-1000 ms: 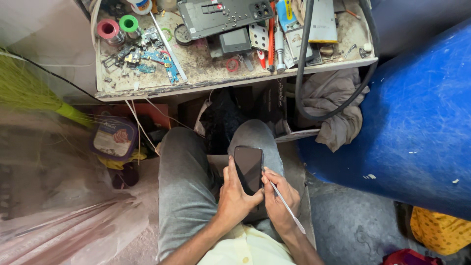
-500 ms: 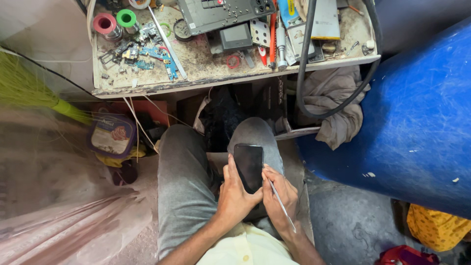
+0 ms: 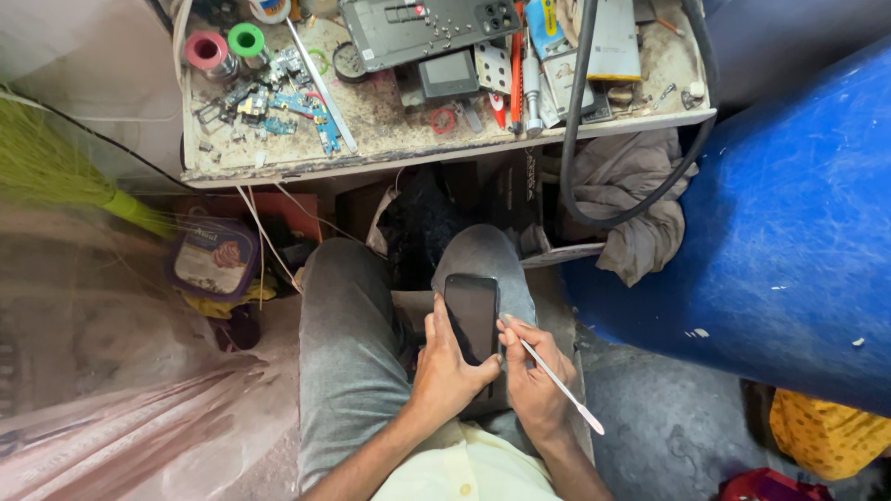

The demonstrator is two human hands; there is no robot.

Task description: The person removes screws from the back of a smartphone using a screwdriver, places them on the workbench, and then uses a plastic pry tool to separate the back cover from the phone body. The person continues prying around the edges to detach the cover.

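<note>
Left hand [image 3: 448, 364] wraps around the lower half of a black phone [image 3: 471, 316], fingers closed on its edges, holding it upright over our lap between the grey-trousered knees. Our right hand [image 3: 534, 376] sits just beside the phone's right edge, pinching a thin metal pry tool [image 3: 557, 380] whose tip meets that edge — whether it has gone into the seam we cannot tell, since the fingers cover the spot. The tool's flat end sticks out past the wrist toward the floor.

Up ahead we see a cluttered workbench [image 3: 278, 167], its far side cut off by the frame. On it lie a dark phone frame [image 3: 422, 28], small blue circuit boards [image 3: 278, 102], a pink spool [image 3: 206, 48] and a green spool [image 3: 246, 39], only partly in view. A black hose [image 3: 575, 139] hangs over the bench edge across a crumpled grey cloth [image 3: 622, 204]. A blue barrel [image 3: 770, 241] fills the right side — its top and base are out of view. A green broom [image 3: 56, 153] at left is blurred.
</note>
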